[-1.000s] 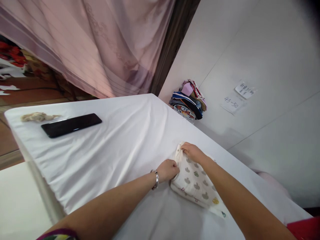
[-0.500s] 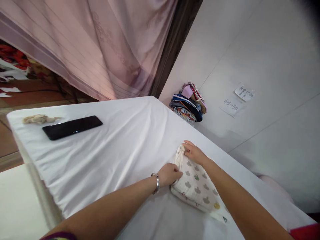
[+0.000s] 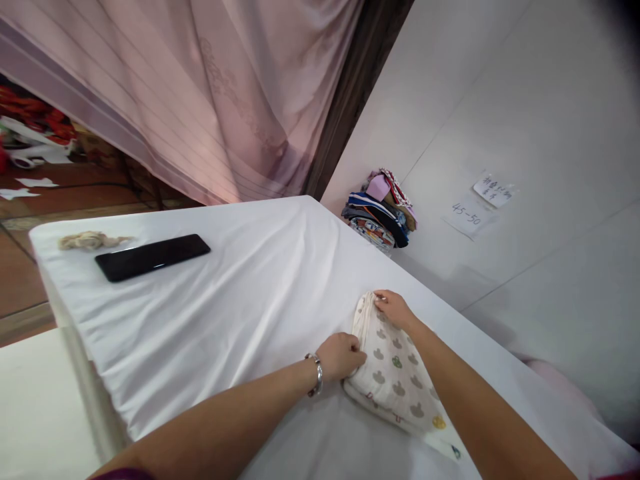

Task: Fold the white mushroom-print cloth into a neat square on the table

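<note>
A folded cream cloth with small grey and green prints (image 3: 395,383) lies on the white-covered table (image 3: 240,300) in front of me. My left hand (image 3: 341,355), with a silver bracelet at the wrist, pinches the cloth's near left edge. My right hand (image 3: 395,308) grips the far end of the same folded edge. Both hands rest on the cloth, fingers curled into its fold.
A black phone (image 3: 153,257) and a beige scrap of fabric (image 3: 90,241) lie at the table's far left. A stack of folded colourful clothes (image 3: 383,212) stands against the white wall, near two paper notes (image 3: 477,203). A pink curtain (image 3: 200,93) hangs behind.
Both hands have shifted slightly along the cloth's folded edge, pressing it flatter. The view has drifted a little; the phone and the clothes stack stay in place.
</note>
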Available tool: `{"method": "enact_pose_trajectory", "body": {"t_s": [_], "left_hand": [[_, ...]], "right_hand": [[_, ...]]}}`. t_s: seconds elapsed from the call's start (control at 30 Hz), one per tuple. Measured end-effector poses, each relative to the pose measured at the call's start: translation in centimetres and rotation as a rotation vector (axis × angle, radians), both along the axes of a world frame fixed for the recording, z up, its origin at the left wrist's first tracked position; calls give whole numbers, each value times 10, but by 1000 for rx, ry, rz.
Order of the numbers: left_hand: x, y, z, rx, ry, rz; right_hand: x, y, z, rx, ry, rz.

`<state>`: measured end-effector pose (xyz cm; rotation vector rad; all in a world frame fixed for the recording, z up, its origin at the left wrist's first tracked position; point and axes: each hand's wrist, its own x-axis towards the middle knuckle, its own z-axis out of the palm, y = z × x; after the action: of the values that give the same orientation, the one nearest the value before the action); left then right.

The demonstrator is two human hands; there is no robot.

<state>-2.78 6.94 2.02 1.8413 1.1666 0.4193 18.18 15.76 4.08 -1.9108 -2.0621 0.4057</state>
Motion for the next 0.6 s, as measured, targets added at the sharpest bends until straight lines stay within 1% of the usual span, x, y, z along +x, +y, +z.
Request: {"method": "enact_pose_trajectory", "body": {"t_s": [0.13, 0.23, 0.43, 0.6], "left_hand": [[0, 0, -1, 13, -3, 1], [0, 0, -1, 9, 2, 3], [0, 4, 0, 30, -11, -48], [-2, 2, 0, 5, -3, -45]], "right_hand": [[-7, 6, -4, 91, -29, -58], [-12, 9, -7, 131, -43, -77], [-13, 11, -16, 161, -43, -73], [-10, 14, -21, 152, -37, -53]]}}
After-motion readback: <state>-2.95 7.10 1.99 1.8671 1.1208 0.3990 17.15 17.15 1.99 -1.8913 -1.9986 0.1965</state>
